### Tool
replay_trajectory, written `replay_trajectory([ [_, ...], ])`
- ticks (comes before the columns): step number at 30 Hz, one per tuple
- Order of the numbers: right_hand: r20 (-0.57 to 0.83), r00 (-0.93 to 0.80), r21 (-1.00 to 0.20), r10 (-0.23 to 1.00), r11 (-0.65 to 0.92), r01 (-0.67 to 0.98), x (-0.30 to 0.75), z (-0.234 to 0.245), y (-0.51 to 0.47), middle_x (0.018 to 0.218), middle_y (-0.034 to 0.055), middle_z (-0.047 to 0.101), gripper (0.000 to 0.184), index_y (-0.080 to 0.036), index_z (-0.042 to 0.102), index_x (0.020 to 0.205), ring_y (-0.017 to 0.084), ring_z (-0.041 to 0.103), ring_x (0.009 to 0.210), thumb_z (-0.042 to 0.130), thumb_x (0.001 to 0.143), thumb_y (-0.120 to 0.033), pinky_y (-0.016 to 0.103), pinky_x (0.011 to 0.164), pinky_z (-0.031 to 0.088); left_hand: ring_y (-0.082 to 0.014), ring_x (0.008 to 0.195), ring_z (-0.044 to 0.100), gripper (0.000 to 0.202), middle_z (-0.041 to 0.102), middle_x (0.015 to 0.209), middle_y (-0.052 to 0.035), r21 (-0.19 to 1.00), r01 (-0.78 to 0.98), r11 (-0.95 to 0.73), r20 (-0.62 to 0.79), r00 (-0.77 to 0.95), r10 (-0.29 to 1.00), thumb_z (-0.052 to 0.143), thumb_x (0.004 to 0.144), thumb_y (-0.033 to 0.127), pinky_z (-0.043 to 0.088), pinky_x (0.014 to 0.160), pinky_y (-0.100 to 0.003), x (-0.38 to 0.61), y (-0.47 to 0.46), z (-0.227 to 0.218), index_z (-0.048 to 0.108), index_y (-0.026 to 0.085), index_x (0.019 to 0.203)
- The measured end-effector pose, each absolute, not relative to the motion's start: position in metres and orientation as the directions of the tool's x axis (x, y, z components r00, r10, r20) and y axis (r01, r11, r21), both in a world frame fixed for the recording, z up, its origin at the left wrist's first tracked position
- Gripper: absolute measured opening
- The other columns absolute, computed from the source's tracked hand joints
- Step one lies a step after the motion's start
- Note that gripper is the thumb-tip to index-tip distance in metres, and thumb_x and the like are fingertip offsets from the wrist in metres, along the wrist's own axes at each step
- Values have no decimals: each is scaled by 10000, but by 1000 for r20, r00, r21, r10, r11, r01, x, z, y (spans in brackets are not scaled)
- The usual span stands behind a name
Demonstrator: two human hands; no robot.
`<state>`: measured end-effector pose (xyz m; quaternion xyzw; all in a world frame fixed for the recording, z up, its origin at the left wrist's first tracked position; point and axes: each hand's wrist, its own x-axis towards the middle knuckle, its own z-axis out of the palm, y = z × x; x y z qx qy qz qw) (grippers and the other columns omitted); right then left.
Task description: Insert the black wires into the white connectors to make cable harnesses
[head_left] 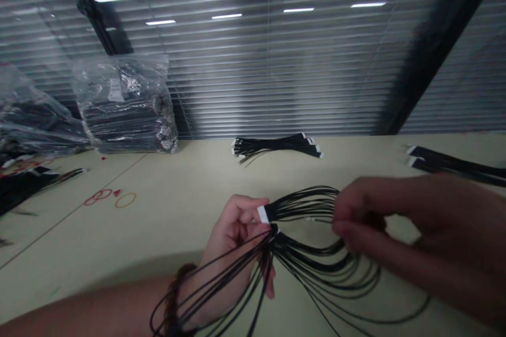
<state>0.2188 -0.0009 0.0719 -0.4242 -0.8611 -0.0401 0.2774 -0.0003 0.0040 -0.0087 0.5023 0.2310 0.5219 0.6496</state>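
Observation:
My left hand pinches a bundle of thin black wires near its white-tagged end, fingers closed around the strands. The wires loop to the right and fall back under my left wrist. Blurred by motion, my right hand has its fingertips closed on the far side of that loop. Both hands hover just above the pale table.
A finished tied bundle of black wires lies at mid-table, another at the right edge. Plastic bags of wires stand at the back left before window blinds. Rubber bands lie on the left, more loose wires beyond them.

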Motion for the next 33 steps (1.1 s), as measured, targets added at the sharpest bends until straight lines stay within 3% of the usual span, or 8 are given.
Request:
replay_trajectory([
  [4,507,-560,-164,655,711,683,188,49,-14,648,-38,548,140,-211,551,779,85,480,537,441,864,-202,234,502,326,-33,425,605,166,545,750,57,844,-536,14,262,436,861,501,884,197,520,377,-110,-2,2,-10,523,280,1026],
  [9,543,-617,-88,570,769,633,190,43,-11,722,-29,572,169,-198,556,834,88,512,621,403,905,-195,254,576,326,-17,437,593,183,559,732,57,857,-513,52,235,478,846,513,878,203,537,419,-115,-2,-1,-11,540,296,1033],
  [12,552,-632,-43,544,775,630,190,42,-11,736,-25,581,198,-198,560,843,91,525,632,377,921,-203,262,575,329,-7,402,559,161,560,723,55,858,-511,47,223,455,862,544,860,217,522,395,-108,-1,-3,-10,553,287,1004],
  [22,518,-618,-74,591,751,656,191,43,-13,755,-29,593,168,-214,543,890,99,534,632,379,925,-202,259,540,331,-28,438,577,143,549,713,52,901,-434,-22,237,448,862,567,843,246,490,377,-92,-2,-2,-5,560,293,978],
  [29,587,-638,-11,499,793,610,183,41,-13,745,-20,607,312,-187,555,860,100,503,588,261,966,-204,276,539,329,-9,444,560,169,552,740,54,885,-463,-54,301,480,824,558,851,229,481,383,-76,-1,-1,-13,543,283,1010],
  [33,540,-654,-35,529,791,610,181,38,-12,716,-35,566,253,-193,550,844,101,481,590,317,943,-179,271,554,326,7,385,531,154,545,709,63,892,-451,32,220,495,840,542,861,225,485,368,-80,-2,2,-21,533,261,1011],
])
